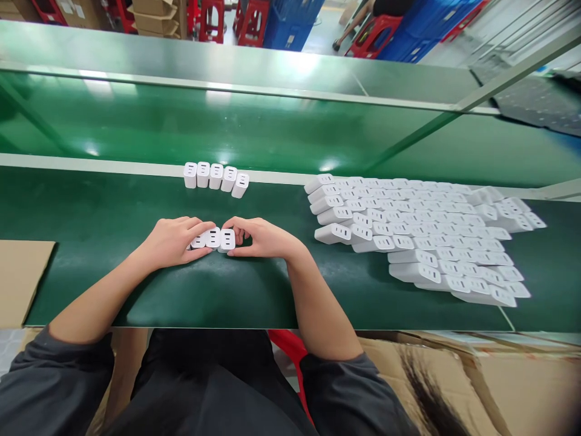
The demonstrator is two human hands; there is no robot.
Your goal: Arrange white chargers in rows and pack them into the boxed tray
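Note:
On the green worktop in front of me stand 3 white charger blocks (212, 238) side by side, port faces up. My left hand (178, 241) wraps round the left part of this short row, thumb in front and fingers behind, partly covering the leftmost block. With thumb and fingertips, my right hand (259, 237) pinches the rightmost charger block (227, 240). Farther back, a row of several similar white chargers (216, 177) stands near the pale strip, the last one slightly askew.
A large group of white chargers (422, 224) stands in rows on the right of the worktop (272, 297). Cardboard (22, 278) lies at the left edge. Behind the green panel (181, 121) are red stools (254, 21), blue crates (293, 24) and part of another person (363, 21).

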